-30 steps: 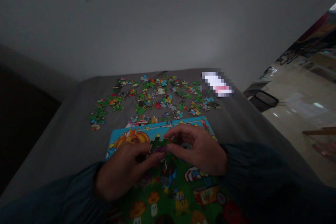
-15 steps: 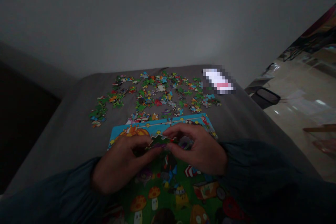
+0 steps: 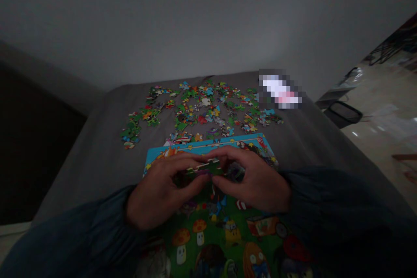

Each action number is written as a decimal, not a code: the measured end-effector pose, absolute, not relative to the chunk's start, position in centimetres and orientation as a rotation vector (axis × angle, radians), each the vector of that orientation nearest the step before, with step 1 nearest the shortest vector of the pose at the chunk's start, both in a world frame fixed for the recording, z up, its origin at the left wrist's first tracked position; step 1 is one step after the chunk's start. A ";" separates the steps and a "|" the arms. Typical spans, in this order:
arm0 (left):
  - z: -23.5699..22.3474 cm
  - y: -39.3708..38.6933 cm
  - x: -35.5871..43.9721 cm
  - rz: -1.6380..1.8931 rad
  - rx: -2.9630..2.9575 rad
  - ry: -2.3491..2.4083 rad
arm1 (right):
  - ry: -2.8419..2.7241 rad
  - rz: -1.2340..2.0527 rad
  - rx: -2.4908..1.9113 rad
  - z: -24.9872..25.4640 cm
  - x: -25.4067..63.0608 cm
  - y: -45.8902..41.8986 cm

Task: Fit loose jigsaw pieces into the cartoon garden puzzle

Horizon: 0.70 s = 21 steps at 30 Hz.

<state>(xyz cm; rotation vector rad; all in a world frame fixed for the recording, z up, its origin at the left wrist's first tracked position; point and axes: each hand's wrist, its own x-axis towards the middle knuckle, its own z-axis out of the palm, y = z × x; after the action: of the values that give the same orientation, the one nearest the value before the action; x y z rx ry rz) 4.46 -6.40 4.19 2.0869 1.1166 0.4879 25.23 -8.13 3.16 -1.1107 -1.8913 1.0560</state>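
Note:
My left hand (image 3: 159, 193) and my right hand (image 3: 256, 180) meet over a colourful picture board (image 3: 228, 239) with mushrooms and pumpkins on it. Both pinch a small clump of joined puzzle pieces (image 3: 208, 167), mostly green, held a little above the board between thumbs and fingers. Beyond the board, several loose puzzle pieces (image 3: 202, 110) lie scattered on a grey cloth surface (image 3: 97, 160). Dark sleeves cover both forearms. The scene is dim.
A blurred white and pink object (image 3: 282, 91) lies at the far right corner of the grey surface. A plain wall rises behind. To the right, a shiny floor holds a dark tray-like thing (image 3: 343, 113). The left side drops into darkness.
The view has shifted, so everything sits slightly right and higher. My hands stay together on the joined pieces, which are now tilted flatter and turned edge-on between the fingers.

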 end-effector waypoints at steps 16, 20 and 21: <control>4.8 -5.4 -0.5 0.092 2.550 1.100 | -1.948 0.899 -1.028 3.2 25.5 -8.2; 5.8 -4.4 -1.5 0.316 2.575 1.357 | -2.300 0.677 -0.812 3.2 25.7 -8.5; 5.9 -4.2 -1.6 0.358 2.569 1.406 | -2.415 0.631 -0.732 3.1 25.7 -8.6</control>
<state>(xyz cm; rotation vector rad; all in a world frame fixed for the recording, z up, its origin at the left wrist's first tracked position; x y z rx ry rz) -1.57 -4.18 5.89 2.5686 1.4063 0.3576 25.71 -8.64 3.14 -0.7316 -2.4153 0.6307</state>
